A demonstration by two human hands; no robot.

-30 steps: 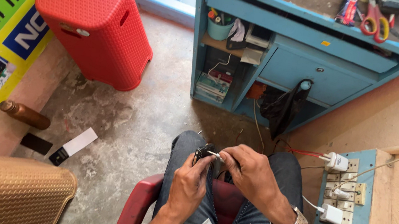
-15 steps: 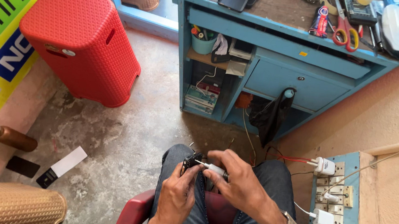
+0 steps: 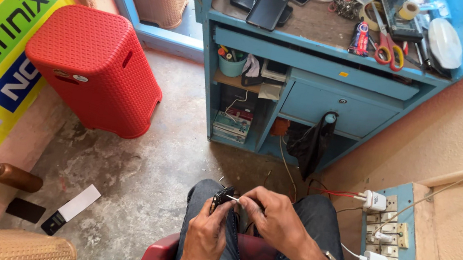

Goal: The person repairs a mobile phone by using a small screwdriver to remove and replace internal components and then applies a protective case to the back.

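Over the lap, the left hand point(image 3: 205, 238) grips a small black phone point(image 3: 221, 198) while the right hand point(image 3: 273, 217) pinches a thin tool point(image 3: 232, 198) against its edge. It looks partly opened, perhaps; the blue desk point(image 3: 336, 72) sits well apart.

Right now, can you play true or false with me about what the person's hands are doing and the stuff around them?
1. The left hand holds a small black gadget. True.
2. The right hand pokes a thin white-tipped tool at the gadget. True.
3. The stool by the wall is green. False: it is red.
4. The scissors lie on the floor. False: they lie on top of the blue desk.
5. White chargers are plugged into the switchboard. True.
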